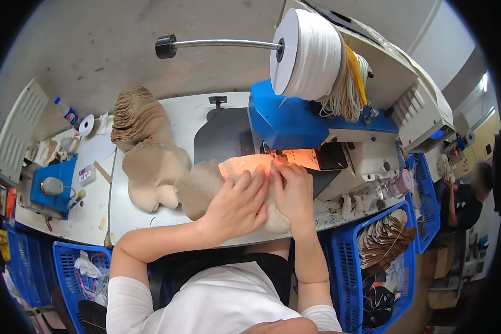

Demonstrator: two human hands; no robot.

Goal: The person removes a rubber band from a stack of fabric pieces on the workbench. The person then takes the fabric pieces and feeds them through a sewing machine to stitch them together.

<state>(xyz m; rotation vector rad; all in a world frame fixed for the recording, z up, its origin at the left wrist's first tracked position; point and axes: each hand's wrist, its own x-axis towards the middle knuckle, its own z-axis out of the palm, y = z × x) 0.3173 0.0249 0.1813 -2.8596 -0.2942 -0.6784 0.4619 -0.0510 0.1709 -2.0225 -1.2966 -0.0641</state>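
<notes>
A beige, leather-like cut piece (197,189) lies under the lit needle area of a blue sewing machine (284,117). My left hand (236,200) rests flat on this piece, fingers stretched toward the needle. Close beside it, my right hand (294,189) has bent fingers and thumb gripping the piece's edge near the presser foot. The exact fingertip contact is partly hidden. To the left, more beige pieces (153,170) lie spread out, below a thick overlapping stack of brown pieces (139,117).
A white tape spool (312,53) hangs on a metal rod above the machine. Blue crates stand at both sides; the right crate (345,289) holds bundled pieces. Another blue machine (53,183) and a bottle (67,111) are on the left. A person (465,200) sits far right.
</notes>
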